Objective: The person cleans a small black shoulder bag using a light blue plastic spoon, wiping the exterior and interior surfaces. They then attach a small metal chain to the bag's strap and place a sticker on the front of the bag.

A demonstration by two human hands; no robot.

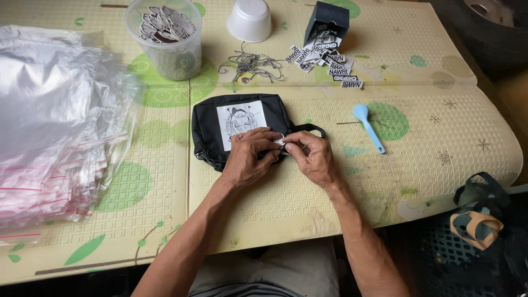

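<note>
A black pouch [212, 122] with a white printed patch lies flat on a pale yellow mat [440, 137]. My left hand [248, 157] rests on the pouch's near right corner, fingers pinched together. My right hand [313, 157] meets it from the right. Between the fingertips of both hands sits a small white tag [279, 141], right by the pouch's black loop strap [311, 129]. How the tag joins the pouch is hidden by my fingers.
A stack of clear zip bags [49, 126] fills the left. Behind the pouch stand a clear cup of printed tags [165, 36], an upturned white cup [249, 21], a tangle of strings [250, 65], a black box [327, 22] with scattered labels [324, 59], and a blue spoon [367, 126].
</note>
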